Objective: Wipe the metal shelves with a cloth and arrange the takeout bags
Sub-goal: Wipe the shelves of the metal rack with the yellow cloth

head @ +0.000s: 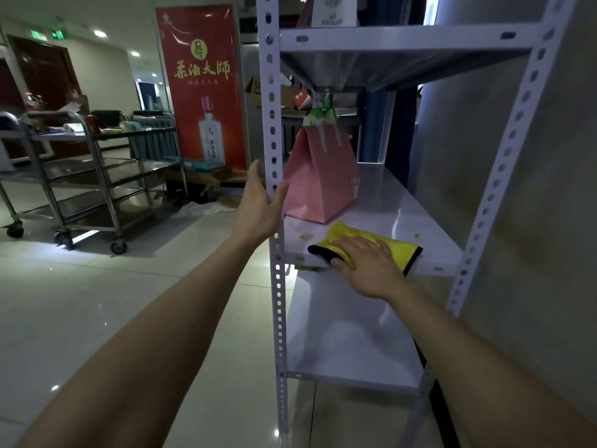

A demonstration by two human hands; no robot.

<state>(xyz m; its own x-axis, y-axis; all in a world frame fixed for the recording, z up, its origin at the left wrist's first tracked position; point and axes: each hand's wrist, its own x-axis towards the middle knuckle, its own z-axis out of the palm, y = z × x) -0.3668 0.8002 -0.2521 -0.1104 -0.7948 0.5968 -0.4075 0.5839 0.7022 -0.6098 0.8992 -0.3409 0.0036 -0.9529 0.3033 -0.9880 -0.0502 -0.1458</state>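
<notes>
**Shelving unit** (278, 318): white metal with perforated uprights, standing on a tiled floor (97, 286) against a wall. Three shelves are in view.

**Cloth** (400, 250): yellow with black edging. It lies flat at the front edge of the middle shelf (403, 208). Its long axis runs left to right along the front lip, slanting slightly. The left black corner overhangs the lip, and the right end points toward the right front upright.

**Right hand** (368, 266): palm down on the cloth. The fingers (384, 245) are straight and released, pressing rather than grasping, and point toward the back of the shelf.

**Left hand** (261, 202): laid against the left front upright with straight, unclenched fingers. The thumb is spread to the left of the post.

**Pink takeout bag** (319, 185): upright at the left of the middle shelf, just behind the cloth. Its handles point up, and something green shows at its top.

**White bag** (332, 11): on the top shelf, only partly in view.

**Crumbs** (303, 237): small yellowish specks on the middle shelf, left of the cloth.

**Surroundings**: a steel trolley (97, 176) holding clutter and a red banner (203, 92) stand to the left.
</notes>
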